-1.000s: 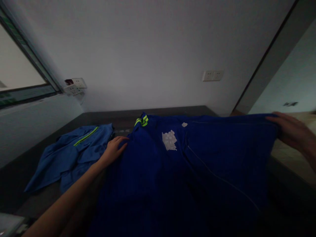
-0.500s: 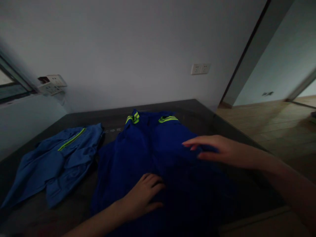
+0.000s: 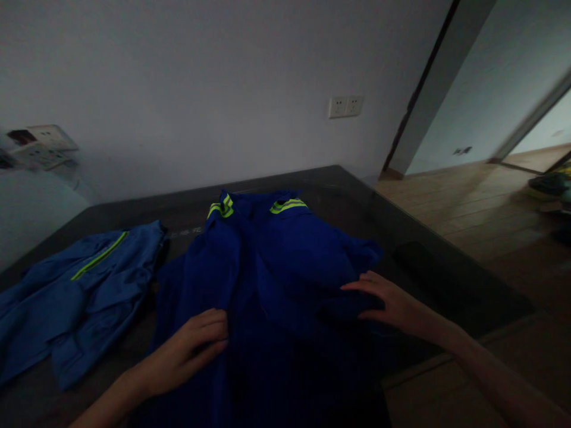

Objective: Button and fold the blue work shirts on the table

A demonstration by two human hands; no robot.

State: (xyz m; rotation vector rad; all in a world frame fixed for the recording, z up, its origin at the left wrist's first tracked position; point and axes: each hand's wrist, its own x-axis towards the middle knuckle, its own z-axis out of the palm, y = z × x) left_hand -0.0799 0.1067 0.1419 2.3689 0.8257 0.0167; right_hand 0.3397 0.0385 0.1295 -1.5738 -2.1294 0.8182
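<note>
A dark blue work jacket [image 3: 303, 261] with yellow-green reflective bands near its far end lies spread and wrinkled on a dark table [image 3: 330, 184]. At its near left part, my left hand [image 3: 198, 342] has its fingers closed on a raised fold of the cloth. My right hand [image 3: 386, 302] rests at the jacket's right side, thumb and fingers apart, touching the fabric. The cloth around the right hand is dark, so its contact is hard to make out.
Left of the jacket lies a lighter blue garment [image 3: 102, 291] with one yellow-green stripe. A wall with a double socket [image 3: 346, 107] stands behind the table; more sockets [image 3: 44, 148] are at far left. Wooden floor [image 3: 437, 202] shows at the right.
My left hand has moved left and closed on the jacket's cloth. My right hand has come down onto its right side. The cloth there is lifted and spread wider; the view has shifted right.
</note>
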